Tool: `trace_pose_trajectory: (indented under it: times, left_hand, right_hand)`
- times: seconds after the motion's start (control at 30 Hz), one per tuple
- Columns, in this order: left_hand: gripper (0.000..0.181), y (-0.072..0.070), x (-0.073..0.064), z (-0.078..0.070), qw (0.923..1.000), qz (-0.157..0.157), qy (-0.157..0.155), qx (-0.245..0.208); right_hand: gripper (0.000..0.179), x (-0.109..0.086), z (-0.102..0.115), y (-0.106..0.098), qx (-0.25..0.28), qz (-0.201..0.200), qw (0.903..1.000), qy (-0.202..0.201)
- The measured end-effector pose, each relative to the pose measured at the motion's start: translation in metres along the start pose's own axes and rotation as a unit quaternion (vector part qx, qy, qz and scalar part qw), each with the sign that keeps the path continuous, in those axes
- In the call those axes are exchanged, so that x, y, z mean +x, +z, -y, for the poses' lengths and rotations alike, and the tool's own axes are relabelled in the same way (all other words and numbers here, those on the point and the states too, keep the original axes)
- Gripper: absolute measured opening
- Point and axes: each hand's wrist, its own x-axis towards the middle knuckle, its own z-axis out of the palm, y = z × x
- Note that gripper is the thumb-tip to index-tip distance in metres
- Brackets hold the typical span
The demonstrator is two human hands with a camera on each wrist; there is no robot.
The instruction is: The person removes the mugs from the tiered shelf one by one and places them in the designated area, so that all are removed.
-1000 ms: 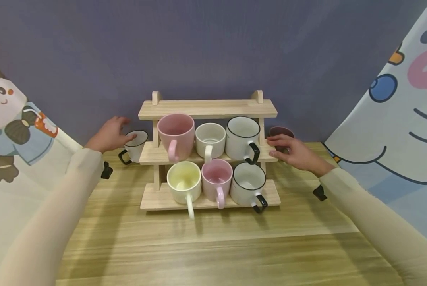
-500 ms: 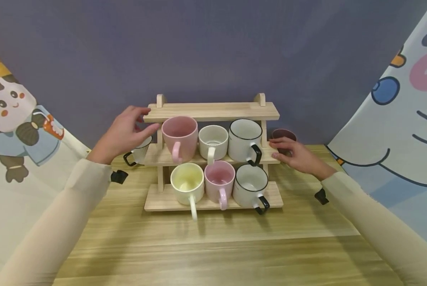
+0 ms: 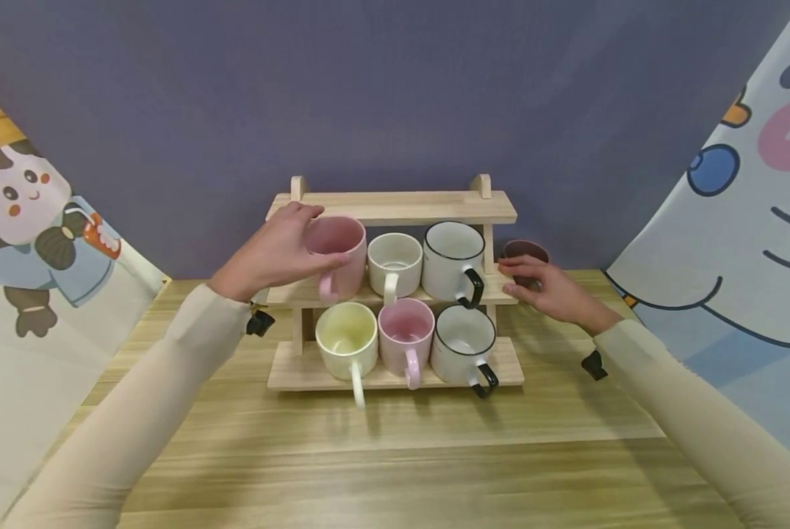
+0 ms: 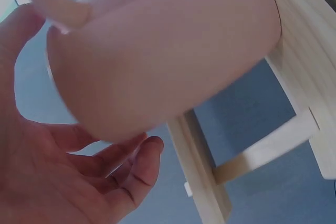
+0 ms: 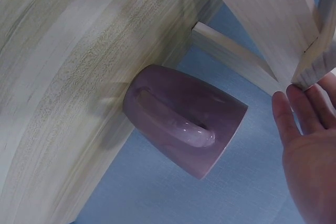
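A three-tier wooden stand (image 3: 395,209) holds mugs on its two lower shelves. My left hand (image 3: 277,250) spans the rim of the large pink mug (image 3: 350,266) at the left of the middle shelf. Its thumb lies across the mug's front; in the left wrist view the fingers (image 4: 142,166) are loosely bent at the rim. My right hand (image 3: 547,288) touches the right end of the middle shelf with its fingertips. Beside it a dark plum mug (image 5: 184,119) stands upright on the table, handle towards the right wrist camera.
A cream mug (image 3: 395,264) and a white black-rimmed mug (image 3: 453,261) share the middle shelf. Below stand a yellow mug (image 3: 347,345), a smaller pink mug (image 3: 404,338) and another black-rimmed mug (image 3: 464,345). A dark wall (image 3: 395,88) rises behind.
My left hand has moved right, from the white mug beside the stand to the large pink mug, and now hides the white one. The right hand stays at the shelf end.
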Motion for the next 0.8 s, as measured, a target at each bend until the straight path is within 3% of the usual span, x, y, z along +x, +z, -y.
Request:
trace_pose_trajectory:
  times: [0.4,0.8]
  left_hand:
    - [0.094,0.004,0.003,-0.005,0.9998,0.002,-0.008,0.020]
    - [0.080,-0.020,-0.007,0.000,0.9994,-0.027,0.003,0.021]
  right_hand:
    - [0.045,0.001,0.000,0.001,0.012,-0.002,0.9997,-0.020]
    - [0.044,0.000,-0.004,0.001,0.012,-0.003,0.9994,-0.031]
